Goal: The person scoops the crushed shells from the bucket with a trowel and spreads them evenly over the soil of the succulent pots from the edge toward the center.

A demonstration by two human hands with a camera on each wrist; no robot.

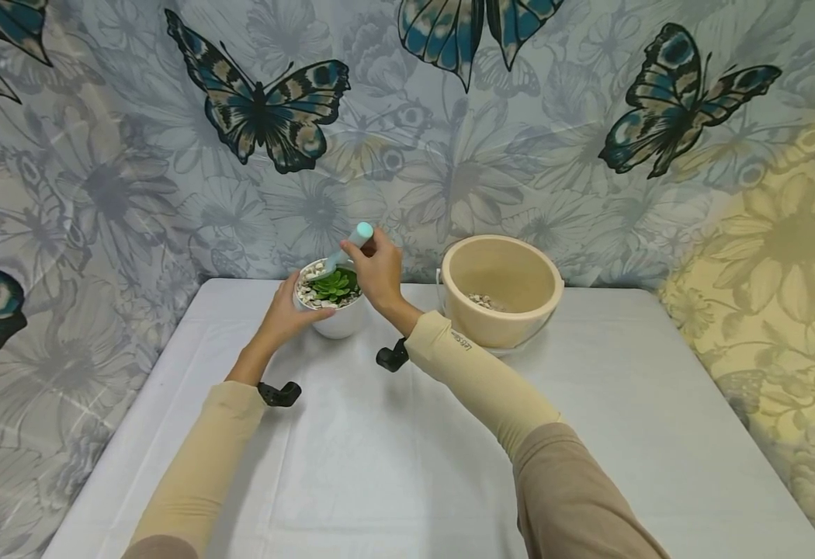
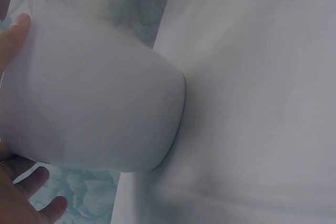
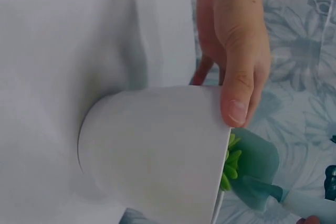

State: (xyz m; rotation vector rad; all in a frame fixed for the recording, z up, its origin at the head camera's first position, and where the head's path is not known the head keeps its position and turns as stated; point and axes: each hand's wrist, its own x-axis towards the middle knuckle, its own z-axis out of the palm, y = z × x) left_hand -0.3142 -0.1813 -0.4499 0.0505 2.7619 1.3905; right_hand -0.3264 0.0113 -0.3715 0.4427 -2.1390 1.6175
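A white plant pot (image 1: 338, 323) stands near the table's far edge, with a green succulent (image 1: 335, 286) and pale pebbles (image 1: 306, 293) inside it. My left hand (image 1: 286, 312) grips the pot's left side near the rim; its thumb lies along the front in the right wrist view. Between the fingers of my right hand (image 1: 379, 272) is the handle of a teal hand trowel (image 1: 353, 242). The trowel's blade (image 3: 258, 163) dips at the rim beside the succulent's leaves (image 3: 231, 163). In the left wrist view the pot's smooth wall (image 2: 100, 93) hides its contents.
To the right of the pot, a beige bucket (image 1: 498, 330) with a thin handle holds some pebbles (image 1: 484, 301) at the bottom. A white cloth covers the table (image 1: 352, 458). Behind it hangs a butterfly-patterned curtain (image 1: 463, 171), close to the far edge.
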